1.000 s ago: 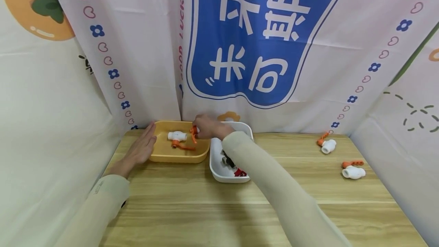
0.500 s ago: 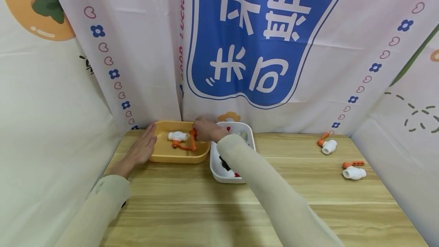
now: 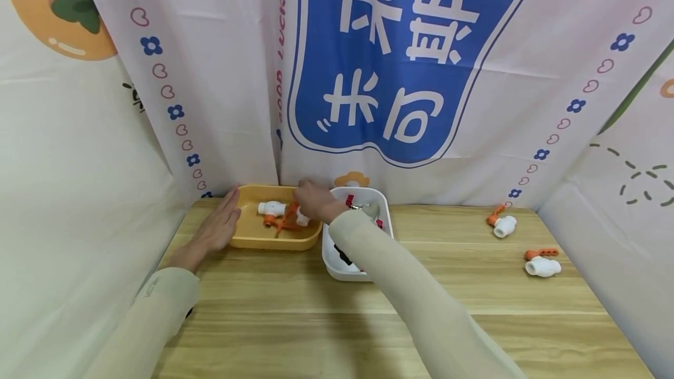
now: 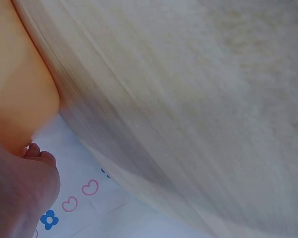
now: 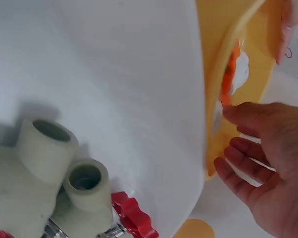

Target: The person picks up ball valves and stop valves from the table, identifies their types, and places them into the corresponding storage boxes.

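Note:
My left hand [image 3: 215, 230] lies with straight fingers along the left side of the yellow tray [image 3: 274, 244]. Inside that tray is a white ball valve [image 3: 271, 209] with an orange lever. Beside it, at the tray's right end, lies a second white ball valve [image 3: 302, 219], its orange lever crossing the first one's. My right hand [image 3: 316, 199] is over the tray's back right corner. In the right wrist view its fingers [image 5: 248, 168] are spread and loose, with the thumb tip close to an orange lever [image 5: 230, 74] and nothing pinched.
A white tray [image 3: 350, 276] adjoins the yellow one on the right. It holds pale grey valves [image 5: 44, 144] and a red handle [image 5: 134, 215]. Two more orange-levered white valves, one farther back [image 3: 504, 226] and one nearer [image 3: 543, 266], lie at the table's right. A printed curtain [image 3: 237, 75] hangs behind.
The right hand has let go of the second valve, which now rests lower in the yellow tray with its lever swung leftward over the first. The left hand has stayed put.

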Demonstrator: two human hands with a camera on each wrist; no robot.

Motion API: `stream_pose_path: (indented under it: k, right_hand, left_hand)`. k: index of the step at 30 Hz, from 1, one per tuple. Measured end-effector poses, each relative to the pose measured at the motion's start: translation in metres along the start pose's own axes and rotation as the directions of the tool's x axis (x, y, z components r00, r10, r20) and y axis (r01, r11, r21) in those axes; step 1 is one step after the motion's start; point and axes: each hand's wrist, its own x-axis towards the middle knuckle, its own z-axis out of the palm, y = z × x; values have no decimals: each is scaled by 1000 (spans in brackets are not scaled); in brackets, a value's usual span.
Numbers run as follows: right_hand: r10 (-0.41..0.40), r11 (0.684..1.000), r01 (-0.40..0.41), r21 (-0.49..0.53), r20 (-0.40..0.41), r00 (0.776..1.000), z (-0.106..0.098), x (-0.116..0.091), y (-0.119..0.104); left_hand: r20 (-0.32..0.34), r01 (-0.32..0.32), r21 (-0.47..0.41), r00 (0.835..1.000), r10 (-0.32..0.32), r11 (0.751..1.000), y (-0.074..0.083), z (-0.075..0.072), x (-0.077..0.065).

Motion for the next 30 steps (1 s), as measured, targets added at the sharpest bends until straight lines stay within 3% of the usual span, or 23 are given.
stream_pose_path:
  k: [7,19,30]
  right_hand:
    - [-35,998,32,-49,-46,998,-7,0,1]
    - [-33,998,32,-52,-4,999,-28,-15,8]
    - [-40,997,37,-71,-40,998,-28,-29,23]
  left_hand:
    - [6,7,7,1000,-7,1000,0,1,0]
    - [9,1,-1,1000,-1,1000,3,-2,-1]
    - [-1,3,1,1000,-3,1000,4,1,0]
